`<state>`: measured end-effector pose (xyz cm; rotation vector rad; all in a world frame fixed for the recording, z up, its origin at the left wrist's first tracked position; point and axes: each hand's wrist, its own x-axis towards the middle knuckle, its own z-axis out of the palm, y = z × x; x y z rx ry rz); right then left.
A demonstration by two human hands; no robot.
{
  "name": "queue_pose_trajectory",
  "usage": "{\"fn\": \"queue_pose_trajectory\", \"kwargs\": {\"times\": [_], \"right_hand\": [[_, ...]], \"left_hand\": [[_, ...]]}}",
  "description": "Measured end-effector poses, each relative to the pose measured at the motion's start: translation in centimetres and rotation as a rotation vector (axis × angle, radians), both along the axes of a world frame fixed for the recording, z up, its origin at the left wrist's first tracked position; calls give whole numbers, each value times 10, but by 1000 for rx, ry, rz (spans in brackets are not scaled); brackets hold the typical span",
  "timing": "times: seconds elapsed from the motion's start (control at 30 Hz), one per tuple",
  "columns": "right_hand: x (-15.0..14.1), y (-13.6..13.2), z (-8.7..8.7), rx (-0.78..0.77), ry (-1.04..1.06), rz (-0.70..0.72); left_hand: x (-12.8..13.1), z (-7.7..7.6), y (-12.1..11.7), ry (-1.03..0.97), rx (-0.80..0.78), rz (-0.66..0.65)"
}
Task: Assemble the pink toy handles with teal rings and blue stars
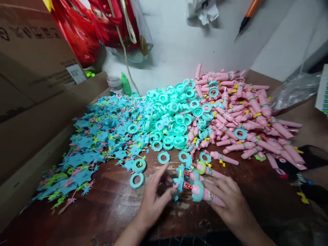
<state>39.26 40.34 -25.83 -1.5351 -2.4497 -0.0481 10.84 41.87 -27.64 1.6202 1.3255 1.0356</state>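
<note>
My left hand point(153, 203) pinches a blue star-shaped plastic piece point(180, 179) between thumb and fingers, close to the red spotted tip of a pink plastic tube point(208, 195). That tube, with a turquoise scalloped collar point(197, 191) around its upper end, lies in the grip of my right hand point(229, 200). Beside it other pink tubes point(214, 172) lie on the table, partly covered by my right fingers. A light green ring point(201, 167) sits around one of them. Just left of my hands are two loose turquoise rings point(137, 180), and another ring point(163, 157) lies ahead.
Blue star pieces point(84, 157) are heaped at the left, turquoise rings point(174, 107) in the middle, pink tubes point(246, 116) at the right. A cardboard box point(33, 58) borders the left side. Red bags point(77, 34) hang on the wall, above a green bottle point(125, 84).
</note>
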Motion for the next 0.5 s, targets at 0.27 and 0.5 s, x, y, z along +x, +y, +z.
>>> {"fn": "queue_pose_trajectory", "kwargs": {"times": [0.27,0.5], "right_hand": [[14,34,-11,-373,106,62],[10,27,5,-394,197,185]], "left_hand": [[9,-17,62,528,138,172],[15,-13,54,701,170,272]]}}
